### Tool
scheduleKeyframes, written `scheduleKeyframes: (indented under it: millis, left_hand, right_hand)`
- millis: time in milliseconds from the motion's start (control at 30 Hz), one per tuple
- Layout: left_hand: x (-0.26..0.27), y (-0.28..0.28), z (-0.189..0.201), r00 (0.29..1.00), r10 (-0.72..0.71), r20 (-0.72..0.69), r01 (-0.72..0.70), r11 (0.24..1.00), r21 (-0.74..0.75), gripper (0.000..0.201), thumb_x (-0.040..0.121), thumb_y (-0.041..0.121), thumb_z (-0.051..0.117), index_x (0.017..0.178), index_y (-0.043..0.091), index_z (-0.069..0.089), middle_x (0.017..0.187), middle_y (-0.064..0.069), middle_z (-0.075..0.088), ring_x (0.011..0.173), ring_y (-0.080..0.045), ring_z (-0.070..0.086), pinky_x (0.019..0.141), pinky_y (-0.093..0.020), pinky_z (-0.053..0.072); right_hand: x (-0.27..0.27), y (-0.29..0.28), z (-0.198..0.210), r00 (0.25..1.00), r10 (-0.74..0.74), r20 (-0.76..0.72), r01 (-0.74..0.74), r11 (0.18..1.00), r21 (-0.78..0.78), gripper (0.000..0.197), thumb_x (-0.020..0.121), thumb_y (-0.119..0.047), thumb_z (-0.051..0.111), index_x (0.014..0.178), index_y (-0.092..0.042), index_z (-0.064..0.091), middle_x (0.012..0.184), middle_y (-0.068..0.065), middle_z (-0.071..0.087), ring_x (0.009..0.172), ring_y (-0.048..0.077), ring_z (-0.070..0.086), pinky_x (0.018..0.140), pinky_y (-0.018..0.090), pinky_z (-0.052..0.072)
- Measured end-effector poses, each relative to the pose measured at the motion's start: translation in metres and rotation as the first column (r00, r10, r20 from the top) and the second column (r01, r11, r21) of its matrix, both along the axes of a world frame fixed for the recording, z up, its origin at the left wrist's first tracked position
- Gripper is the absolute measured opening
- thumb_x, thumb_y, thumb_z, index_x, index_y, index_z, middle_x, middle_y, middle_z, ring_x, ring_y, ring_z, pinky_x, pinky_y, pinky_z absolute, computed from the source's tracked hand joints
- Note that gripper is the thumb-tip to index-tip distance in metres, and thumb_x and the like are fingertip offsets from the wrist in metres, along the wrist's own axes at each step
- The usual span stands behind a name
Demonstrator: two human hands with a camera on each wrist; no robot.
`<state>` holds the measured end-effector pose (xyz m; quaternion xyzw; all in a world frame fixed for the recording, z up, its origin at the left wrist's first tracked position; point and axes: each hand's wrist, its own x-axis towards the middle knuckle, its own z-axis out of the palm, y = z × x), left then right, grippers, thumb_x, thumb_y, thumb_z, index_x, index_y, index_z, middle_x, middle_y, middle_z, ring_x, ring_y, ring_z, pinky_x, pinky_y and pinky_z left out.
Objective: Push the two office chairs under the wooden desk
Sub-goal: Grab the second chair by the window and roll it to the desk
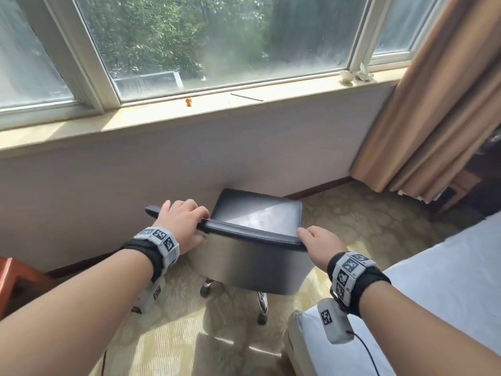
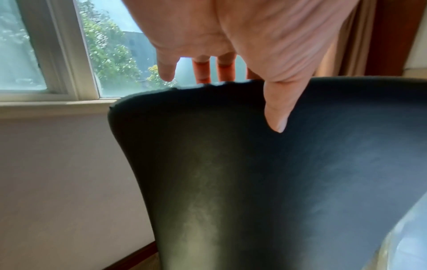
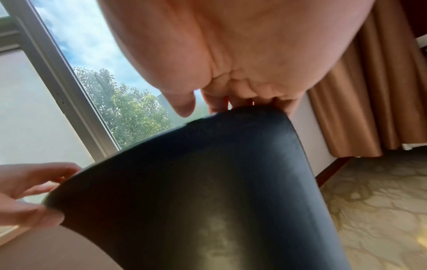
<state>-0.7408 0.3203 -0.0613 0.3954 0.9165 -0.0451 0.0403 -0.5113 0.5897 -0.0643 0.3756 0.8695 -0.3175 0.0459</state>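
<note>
We grip one black office chair (image 1: 252,256) by the top edge of its backrest, both hands on it. Our left hand (image 1: 182,223) wraps the left end of the edge: fingers curl over the top toward the seat, thumb (image 2: 276,113) pressed flat against the rear face of the backrest. Our right hand (image 1: 321,241) grasps the right corner of the same edge, fingers hooked over the top; in the right-wrist view the thumb (image 3: 182,102) hangs just clear of the leather.

The chair stands on patterned carpet (image 1: 366,221), its seat facing the white wall (image 1: 108,180) under the window (image 1: 217,36), the front of the seat close to the wall. Castors and a chrome leg show below the backrest.

A white bed (image 1: 433,280) lies just to the right of the chair. A tan curtain (image 1: 433,90) hangs at the right of the window. A small orange object (image 1: 188,101) sits on the sill (image 1: 162,115). A reddish wooden edge (image 1: 16,278) shows at far left; we cannot tell whether it belongs to the desk.
</note>
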Motion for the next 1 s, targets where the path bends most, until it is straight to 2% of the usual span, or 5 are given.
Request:
scheduleKeyframes:
  millis: [200, 500, 633, 833, 1000]
  left_hand:
    - [-0.012, -0.022, -0.011, 0.997, 0.06, 0.052, -0.065, 0.992, 0.108, 0.056, 0.079, 0.063, 0.075, 0.126, 0.036, 0.062, 0.112, 0.002, 0.059, 0.106, -0.025, 0.058, 0.1, -0.036, 0.045]
    - [-0.003, -0.016, -0.01, 0.994, 0.065, 0.09, -0.069, 0.997, 0.045, 0.046, 0.078, 0.07, 0.07, 0.108, 0.036, 0.06, 0.101, 0.009, 0.05, 0.1, -0.019, 0.044, 0.096, -0.033, 0.044]
    - [0.008, -0.008, -0.008, 0.998, 0.047, 0.035, -0.045, 0.996, -0.073, 0.055, 0.069, 0.085, 0.064, 0.09, 0.037, 0.047, 0.094, 0.012, 0.044, 0.096, -0.016, 0.041, 0.085, -0.035, 0.042]
    - [0.011, -0.008, -0.009, 0.999, 0.015, 0.029, -0.011, 0.991, -0.135, 0.069, 0.056, 0.095, 0.055, 0.092, 0.037, 0.047, 0.093, 0.015, 0.044, 0.093, -0.014, 0.041, 0.08, -0.034, 0.035]
    - [0.009, -0.012, -0.02, 0.999, 0.044, -0.024, -0.046, 0.994, -0.098, 0.075, 0.053, 0.096, 0.052, 0.098, 0.036, 0.047, 0.096, 0.013, 0.046, 0.096, -0.016, 0.045, 0.084, -0.035, 0.038]
  right_hand:
    - [0.002, -0.014, -0.009, 0.998, -0.005, 0.058, -0.001, 0.994, 0.113, 0.041, 0.101, -0.052, 0.034, 0.107, -0.03, 0.067, 0.118, -0.001, 0.066, 0.114, 0.028, 0.055, 0.093, 0.043, 0.042]
    - [0.016, -0.018, -0.012, 0.995, -0.055, 0.08, 0.047, 0.993, 0.105, 0.047, 0.102, -0.056, 0.03, 0.117, -0.034, 0.069, 0.134, 0.002, 0.06, 0.125, 0.031, 0.046, 0.102, 0.044, 0.037]
    - [0.029, -0.011, -0.015, 0.997, -0.05, 0.056, 0.044, 0.994, 0.102, 0.045, 0.101, -0.057, 0.029, 0.112, -0.04, 0.069, 0.131, -0.004, 0.061, 0.124, 0.027, 0.047, 0.1, 0.044, 0.039]
    - [0.036, -0.009, -0.015, 0.997, -0.074, 0.027, 0.072, 0.996, 0.058, 0.059, 0.087, -0.074, 0.017, 0.095, -0.039, 0.064, 0.124, -0.006, 0.061, 0.124, 0.025, 0.045, 0.106, 0.047, 0.038]
    - [0.027, -0.01, -0.02, 0.995, -0.091, 0.029, 0.087, 0.99, 0.115, 0.049, 0.1, -0.064, 0.023, 0.089, -0.036, 0.062, 0.115, -0.005, 0.058, 0.121, 0.027, 0.046, 0.103, 0.048, 0.04]
